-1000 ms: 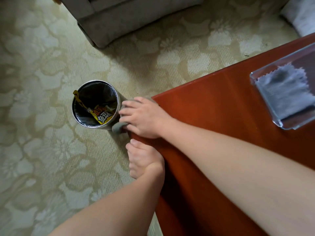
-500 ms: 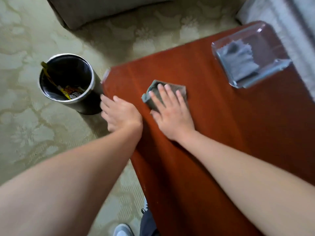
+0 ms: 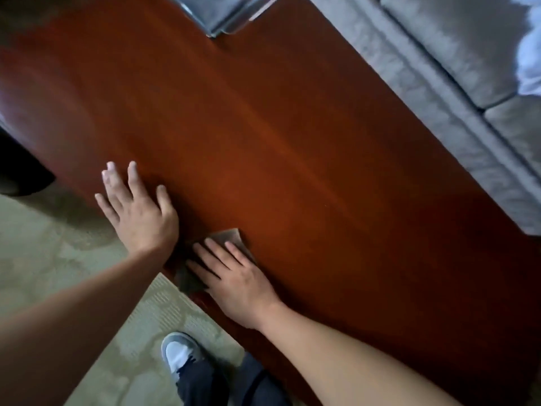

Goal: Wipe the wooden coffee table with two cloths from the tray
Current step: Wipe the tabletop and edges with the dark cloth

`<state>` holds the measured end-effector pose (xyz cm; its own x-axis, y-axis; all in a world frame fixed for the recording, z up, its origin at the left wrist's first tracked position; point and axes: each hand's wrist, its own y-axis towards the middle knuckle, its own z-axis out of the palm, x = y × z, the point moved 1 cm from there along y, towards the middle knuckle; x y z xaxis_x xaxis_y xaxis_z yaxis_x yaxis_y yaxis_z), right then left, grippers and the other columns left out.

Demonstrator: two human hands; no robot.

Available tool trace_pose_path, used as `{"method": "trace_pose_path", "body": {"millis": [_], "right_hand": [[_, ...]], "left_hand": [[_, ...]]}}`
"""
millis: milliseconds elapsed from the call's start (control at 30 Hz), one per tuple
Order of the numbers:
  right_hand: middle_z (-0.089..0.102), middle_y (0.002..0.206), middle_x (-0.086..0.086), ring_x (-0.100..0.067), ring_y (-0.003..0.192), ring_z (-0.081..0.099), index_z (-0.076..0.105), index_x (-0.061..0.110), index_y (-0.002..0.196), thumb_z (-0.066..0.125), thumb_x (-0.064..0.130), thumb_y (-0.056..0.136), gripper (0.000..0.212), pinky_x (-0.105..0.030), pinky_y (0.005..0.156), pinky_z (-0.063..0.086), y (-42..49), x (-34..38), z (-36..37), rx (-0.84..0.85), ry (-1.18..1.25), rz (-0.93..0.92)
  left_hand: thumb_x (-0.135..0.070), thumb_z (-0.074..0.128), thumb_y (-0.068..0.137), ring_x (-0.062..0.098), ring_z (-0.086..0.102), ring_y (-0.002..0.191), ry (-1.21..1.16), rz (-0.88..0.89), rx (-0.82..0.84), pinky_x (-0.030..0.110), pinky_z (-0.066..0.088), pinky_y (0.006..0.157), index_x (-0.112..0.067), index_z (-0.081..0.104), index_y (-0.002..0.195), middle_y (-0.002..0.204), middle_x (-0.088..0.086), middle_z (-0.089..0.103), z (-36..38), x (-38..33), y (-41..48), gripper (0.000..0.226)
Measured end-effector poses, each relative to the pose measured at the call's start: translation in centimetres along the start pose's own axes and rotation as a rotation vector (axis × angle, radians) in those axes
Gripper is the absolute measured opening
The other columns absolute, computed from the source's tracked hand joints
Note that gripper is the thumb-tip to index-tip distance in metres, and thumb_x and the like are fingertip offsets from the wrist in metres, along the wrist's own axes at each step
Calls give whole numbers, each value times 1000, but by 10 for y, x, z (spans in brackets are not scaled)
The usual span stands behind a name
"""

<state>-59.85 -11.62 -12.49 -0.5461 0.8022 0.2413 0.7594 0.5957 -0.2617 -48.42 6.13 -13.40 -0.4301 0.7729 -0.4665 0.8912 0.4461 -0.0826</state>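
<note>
The floor is being covered by a pale greenish carpet (image 3: 52,259) with a faint woven pattern, seen at the lower left. The upper right is being occupied by a grey upholstered sofa (image 3: 424,83), its seat cushions being divided by a seam. A blurred whitish fabric (image 3: 531,48) is being shown on it. A dark shape (image 3: 20,168) is being cut off by the left edge

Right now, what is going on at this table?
A person is wiping the wooden coffee table. The right hand presses a grey cloth flat on the top, close to the near edge. The left hand is spread open beside it and holds nothing. The clear tray stands at the far end.
</note>
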Motion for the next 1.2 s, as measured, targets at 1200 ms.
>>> {"method": "trace_pose_path", "body": {"millis": [1200], "right_hand": [[27, 171, -15, -31, 160, 20, 19, 7, 165, 42, 63, 100, 89, -50, 130, 18, -40, -153, -12, -233, -12, 371]], "left_hand": [[-34, 39, 104, 26, 34, 145, 57, -14, -61, 49, 20, 120, -23, 50, 143, 154, 5, 43, 31, -93, 4, 42]]}}
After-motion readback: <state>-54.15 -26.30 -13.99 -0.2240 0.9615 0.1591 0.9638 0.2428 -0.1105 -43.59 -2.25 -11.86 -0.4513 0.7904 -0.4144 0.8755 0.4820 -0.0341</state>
